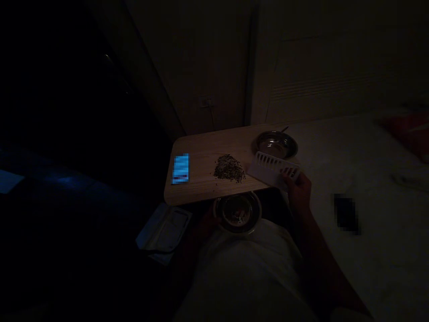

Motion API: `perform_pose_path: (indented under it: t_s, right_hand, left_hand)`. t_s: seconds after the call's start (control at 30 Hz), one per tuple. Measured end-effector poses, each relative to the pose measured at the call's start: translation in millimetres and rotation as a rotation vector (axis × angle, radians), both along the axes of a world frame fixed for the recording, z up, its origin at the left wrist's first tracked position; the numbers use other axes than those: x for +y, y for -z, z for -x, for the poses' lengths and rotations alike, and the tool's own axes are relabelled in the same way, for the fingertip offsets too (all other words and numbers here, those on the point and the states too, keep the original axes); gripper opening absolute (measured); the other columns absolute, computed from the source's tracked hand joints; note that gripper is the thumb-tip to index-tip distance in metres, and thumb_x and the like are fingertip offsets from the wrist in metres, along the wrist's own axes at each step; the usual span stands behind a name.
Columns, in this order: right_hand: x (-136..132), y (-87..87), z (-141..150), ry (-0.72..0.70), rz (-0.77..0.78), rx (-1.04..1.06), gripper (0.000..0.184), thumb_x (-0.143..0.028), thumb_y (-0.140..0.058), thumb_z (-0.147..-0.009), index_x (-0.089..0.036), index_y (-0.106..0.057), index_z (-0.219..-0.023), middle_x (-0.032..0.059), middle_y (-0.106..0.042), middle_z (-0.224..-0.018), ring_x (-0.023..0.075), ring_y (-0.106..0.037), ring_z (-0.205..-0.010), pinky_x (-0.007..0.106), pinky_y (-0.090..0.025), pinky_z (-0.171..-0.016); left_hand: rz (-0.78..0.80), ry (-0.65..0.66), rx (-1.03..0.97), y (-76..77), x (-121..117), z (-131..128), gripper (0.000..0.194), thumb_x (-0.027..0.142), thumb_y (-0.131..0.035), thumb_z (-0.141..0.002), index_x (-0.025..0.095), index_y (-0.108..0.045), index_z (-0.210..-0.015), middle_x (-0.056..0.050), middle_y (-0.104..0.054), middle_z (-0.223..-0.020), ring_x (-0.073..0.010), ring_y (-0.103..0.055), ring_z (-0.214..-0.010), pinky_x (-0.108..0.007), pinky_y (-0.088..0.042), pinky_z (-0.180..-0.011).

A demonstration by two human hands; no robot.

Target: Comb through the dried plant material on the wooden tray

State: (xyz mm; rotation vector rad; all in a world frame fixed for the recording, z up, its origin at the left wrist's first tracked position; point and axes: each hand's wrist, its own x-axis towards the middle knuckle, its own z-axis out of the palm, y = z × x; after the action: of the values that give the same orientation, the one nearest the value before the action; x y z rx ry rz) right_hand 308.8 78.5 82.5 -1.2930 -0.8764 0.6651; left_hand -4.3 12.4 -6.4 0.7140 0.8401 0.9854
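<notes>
My right hand [300, 190] grips a pale plastic piece with a row of slots [268, 172] by its right end, over the right side of the small wooden table [197, 143]. Just left of the piece, a loose pile of small dark seeds or grains [229, 168] lies on the tabletop. Below the table's front edge, my left hand [212, 222] grips the left rim of a round bowl [257, 210]. Some small bits, too dim to name, lie inside that bowl. The left fingers are mostly lost in shadow.
A shiny metal bowl [291, 147] with a thin handle sticking out stands at the table's back right. A lit phone-like screen [181, 168] lies at the left end. Lower left is a pale box-like object [164, 232]. A dark item [346, 213] rests on the pale bedding [385, 250].
</notes>
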Motion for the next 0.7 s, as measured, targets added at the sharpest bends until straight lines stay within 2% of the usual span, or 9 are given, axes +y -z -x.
perform_pose_path:
  t_s: [0.27,0.47,0.7]
  right_hand:
    - [1,1.8,6,-0.053,0.014,-0.086,0.022,-0.035,-0.075,-0.073,-0.019,-0.074,-0.088,0.0022,-0.073,-0.083,0.0187,-0.064,-0.075,0.031,-0.049,-0.071]
    - [-1,3.1,19,-0.135,-0.005,-0.096,0.023,-0.037,-0.073,-0.077,-0.02,-0.075,-0.093,0.0037,-0.075,-0.091,0.021,-0.067,-0.085,0.034,-0.051,-0.081]
    - [-4,2.3,11,0.013,-0.01,-0.053,0.026,-0.038,-0.074,-0.075,-0.018,-0.073,-0.091,0.0042,-0.075,-0.088,0.02,-0.066,-0.079,0.032,-0.052,-0.074]
  left_hand:
    - [-0.005,0.006,-0.025,5.5,1,0,0.089,0.03,-0.087,-0.062,0.029,-0.051,-0.143,-0.01,-0.052,-0.15,-0.0396,-0.036,-0.143,-0.056,-0.027,-0.117]
    - [0.006,0.021,-0.022,3.5,2,0,0.089,0.031,-0.087,-0.061,0.029,-0.051,-0.142,-0.011,-0.055,-0.147,-0.0399,-0.04,-0.141,-0.055,-0.03,-0.116]
    - [0.012,-0.008,-0.009,4.8,0,-1,0.083,0.03,-0.087,-0.063,0.03,-0.055,-0.139,-0.008,-0.056,-0.147,-0.0384,-0.038,-0.142,-0.055,-0.029,-0.116]
